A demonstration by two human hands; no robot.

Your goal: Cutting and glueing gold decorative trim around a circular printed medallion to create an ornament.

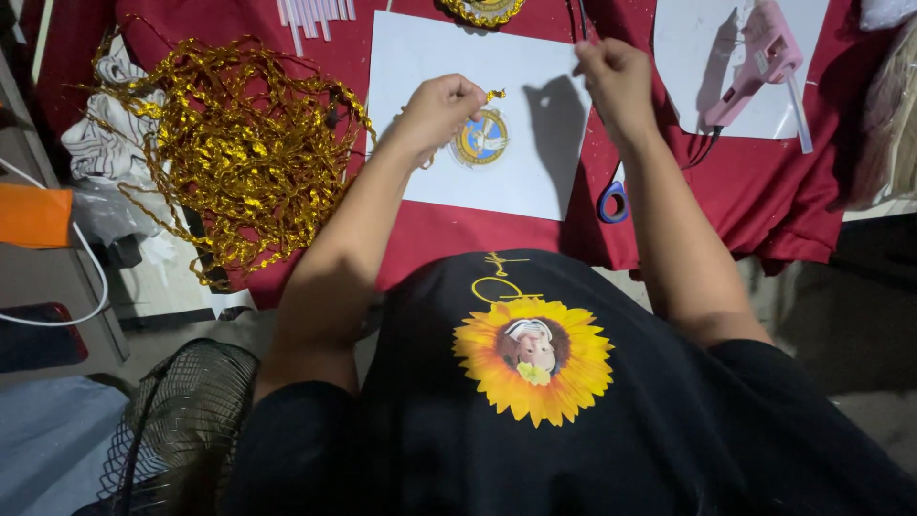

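The left hand (441, 107) pinches the end of a gold foil strip (493, 95) just above a round badge (480, 139) on white paper (535, 177), mid-tabletop. The right hand (614, 78) is closed at the paper's far right edge; its contents are hidden. Edging the badge seems underway; next the strip must be pressed along the rim.

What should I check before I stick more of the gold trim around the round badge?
1. Left hand pinching the gold trim end: ok.
2. Round badge lying flat on the white paper: ok.
3. Right hand clear of the badge: ok.
4. Pink glue gun within reach, resting on another white sheet: ok.
5. Glue gun hot: cannot tell.
6. Gold trim pile untangled: not ok, it is a loose heap.
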